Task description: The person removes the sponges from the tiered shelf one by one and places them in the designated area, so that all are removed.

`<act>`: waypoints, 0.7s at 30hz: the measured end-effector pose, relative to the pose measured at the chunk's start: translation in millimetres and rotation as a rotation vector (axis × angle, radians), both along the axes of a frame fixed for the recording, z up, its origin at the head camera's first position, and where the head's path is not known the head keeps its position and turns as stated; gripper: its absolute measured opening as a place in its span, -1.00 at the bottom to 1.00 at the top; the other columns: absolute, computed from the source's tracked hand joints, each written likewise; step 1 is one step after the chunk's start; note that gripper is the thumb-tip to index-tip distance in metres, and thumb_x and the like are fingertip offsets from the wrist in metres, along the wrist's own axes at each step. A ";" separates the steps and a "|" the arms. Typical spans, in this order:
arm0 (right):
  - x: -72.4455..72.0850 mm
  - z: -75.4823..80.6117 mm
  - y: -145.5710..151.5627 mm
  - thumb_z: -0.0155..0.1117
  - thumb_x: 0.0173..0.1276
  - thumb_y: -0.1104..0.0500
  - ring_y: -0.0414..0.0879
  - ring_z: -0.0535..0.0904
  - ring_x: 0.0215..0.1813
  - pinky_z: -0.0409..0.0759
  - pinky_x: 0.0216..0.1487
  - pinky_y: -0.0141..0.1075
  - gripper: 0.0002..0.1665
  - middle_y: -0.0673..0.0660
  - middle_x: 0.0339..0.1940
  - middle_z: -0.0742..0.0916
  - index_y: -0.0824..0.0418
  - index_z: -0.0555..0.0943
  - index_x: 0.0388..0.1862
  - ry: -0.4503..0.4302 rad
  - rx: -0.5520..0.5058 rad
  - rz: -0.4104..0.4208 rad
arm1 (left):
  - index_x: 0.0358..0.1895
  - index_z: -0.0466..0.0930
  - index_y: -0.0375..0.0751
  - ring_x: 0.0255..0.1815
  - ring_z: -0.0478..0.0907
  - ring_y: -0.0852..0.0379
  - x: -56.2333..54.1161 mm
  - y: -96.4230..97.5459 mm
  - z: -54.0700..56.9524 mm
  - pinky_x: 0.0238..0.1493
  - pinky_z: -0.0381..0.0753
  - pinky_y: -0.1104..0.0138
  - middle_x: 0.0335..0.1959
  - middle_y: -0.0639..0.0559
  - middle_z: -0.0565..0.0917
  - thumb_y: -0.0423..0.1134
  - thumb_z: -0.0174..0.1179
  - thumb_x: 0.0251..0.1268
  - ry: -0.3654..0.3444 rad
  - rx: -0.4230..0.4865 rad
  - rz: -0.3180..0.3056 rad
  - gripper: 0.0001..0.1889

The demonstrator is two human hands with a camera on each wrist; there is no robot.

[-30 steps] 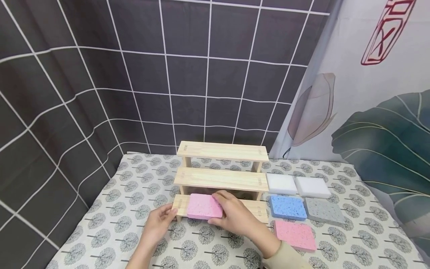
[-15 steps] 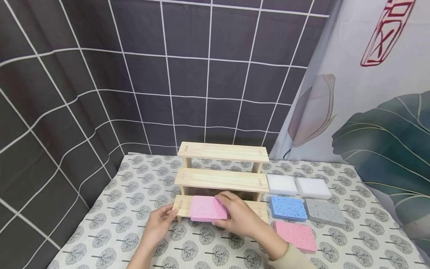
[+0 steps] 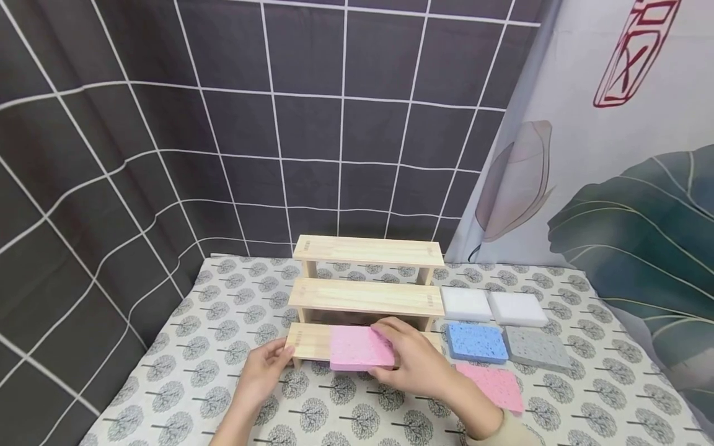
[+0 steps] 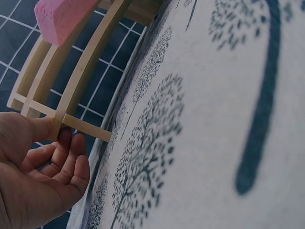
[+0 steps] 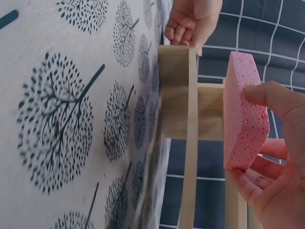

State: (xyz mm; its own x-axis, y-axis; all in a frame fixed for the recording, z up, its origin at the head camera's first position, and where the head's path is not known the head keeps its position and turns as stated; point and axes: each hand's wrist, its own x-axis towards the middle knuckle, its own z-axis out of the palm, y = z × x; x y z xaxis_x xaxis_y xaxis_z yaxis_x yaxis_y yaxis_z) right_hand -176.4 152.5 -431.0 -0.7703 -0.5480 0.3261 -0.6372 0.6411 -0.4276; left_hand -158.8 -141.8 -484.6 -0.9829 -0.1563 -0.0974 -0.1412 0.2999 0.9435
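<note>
A light pink sponge [image 3: 359,348] is in my right hand [image 3: 415,359], pinched at its right end between thumb and fingers. In the right wrist view a gap shows between this sponge [image 5: 244,114] and the lowest board, so it hangs just above it. The wooden three-step rack [image 3: 365,295] stands in front of me. My left hand [image 3: 262,365] pinches the left end of its lowest board; in the left wrist view the thumb lies on one face and curled fingers [image 4: 76,162] on the other. The right part of that board is partly hidden behind my right hand.
Right of the rack lie two white sponges [image 3: 466,304] side by side, a blue sponge [image 3: 477,342], a grey sponge [image 3: 535,348] and a darker pink sponge [image 3: 493,387] beside my right forearm. A tree-print cloth [image 3: 212,347] covers the table. A dark checked curtain [image 3: 312,124] hangs behind.
My right hand has carried the light pink sponge rightward along the lowest board, from near its left end to about its middle. My left hand has kept its place on the board's end.
</note>
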 end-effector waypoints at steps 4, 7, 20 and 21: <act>3.2 4.2 8.6 0.66 -0.02 0.05 -0.06 0.60 0.19 0.61 0.25 -0.09 -0.16 0.08 0.22 0.64 0.30 0.58 0.25 -0.028 -0.011 -0.015 | 0.25 0.49 -0.53 -0.11 0.72 -0.03 -0.2 -0.3 -1.0 0.03 0.70 0.23 -0.08 -0.24 0.74 -0.26 0.20 0.47 -0.010 0.001 0.000 -0.56; 6.3 6.9 16.1 0.66 -0.01 0.07 -0.02 0.60 0.20 0.61 0.24 -0.01 -0.16 0.06 0.25 0.63 0.29 0.57 0.26 -0.049 -0.020 -0.034 | 0.25 0.50 -0.52 -0.11 0.72 -0.03 -0.7 -0.8 -0.9 0.06 0.69 0.18 -0.08 -0.23 0.74 -0.24 0.19 0.47 -0.012 -0.004 -0.003 -0.55; 19.6 8.4 51.6 0.63 0.02 0.12 0.21 0.55 0.26 0.50 0.27 0.26 -0.16 0.14 0.31 0.60 0.30 0.55 0.30 -0.096 -0.032 -0.141 | 0.25 0.49 -0.54 -0.08 0.72 -0.06 -0.6 -0.7 0.1 0.15 0.65 0.04 -0.08 -0.23 0.74 -0.24 0.19 0.47 -0.007 -0.007 -0.005 -0.54; 20.4 7.8 54.3 0.64 0.00 0.11 0.22 0.55 0.27 0.49 0.26 0.27 -0.16 0.14 0.32 0.60 0.28 0.55 0.30 -0.086 -0.031 -0.150 | 0.25 0.49 -0.54 -0.08 0.72 -0.06 -0.6 -0.7 0.1 0.14 0.66 0.06 -0.09 -0.23 0.74 -0.24 0.19 0.47 -0.007 -0.006 -0.005 -0.54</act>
State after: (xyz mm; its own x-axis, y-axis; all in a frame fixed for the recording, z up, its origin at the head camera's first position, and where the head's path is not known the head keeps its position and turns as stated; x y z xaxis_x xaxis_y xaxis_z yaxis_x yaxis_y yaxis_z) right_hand -156.1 206.8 -423.2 -0.8685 -0.4152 0.2708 -0.4955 0.7121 -0.4973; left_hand -159.4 -142.5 -484.5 -0.9831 -0.1515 -0.1030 -0.1458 0.3063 0.9407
